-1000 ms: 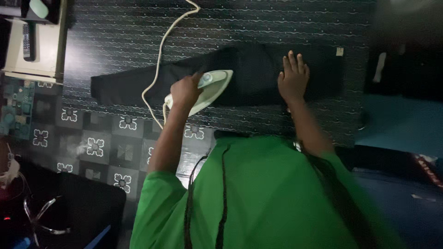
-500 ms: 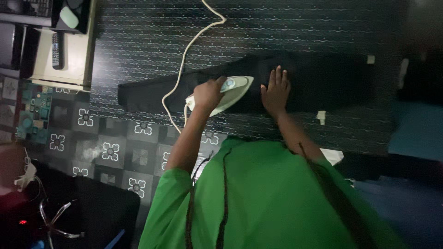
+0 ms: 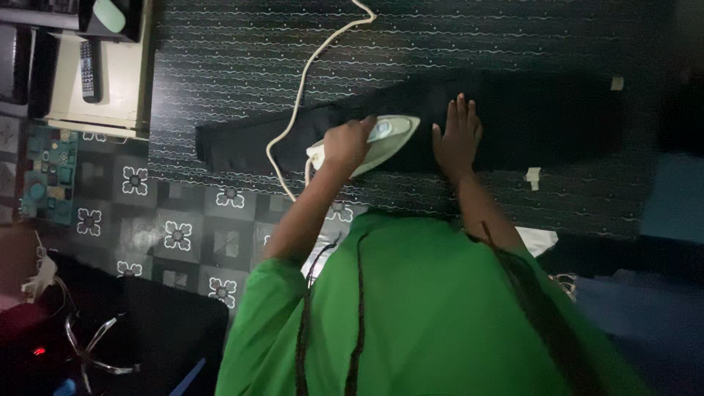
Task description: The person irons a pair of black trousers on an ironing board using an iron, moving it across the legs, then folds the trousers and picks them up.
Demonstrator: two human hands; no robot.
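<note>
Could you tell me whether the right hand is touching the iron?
Apart. The head view shows the right hand flat on the dark garment, with a strip of cloth visible between it and the tip of the iron.

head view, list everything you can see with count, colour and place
iron: 1, pale green-white, on the dark garment, gripped by the left hand
cord: 1, cream, loops from the iron up across the mat
garment: 1, black, laid flat along the mat
mat: 1, dark with white wavy lines, on the floor
floor tiles: dark with white flower pattern, lower left
remote: 1, black, on a cream surface, top left
left hand: on the iron's handle
right hand: fingers spread flat on the garment
</note>
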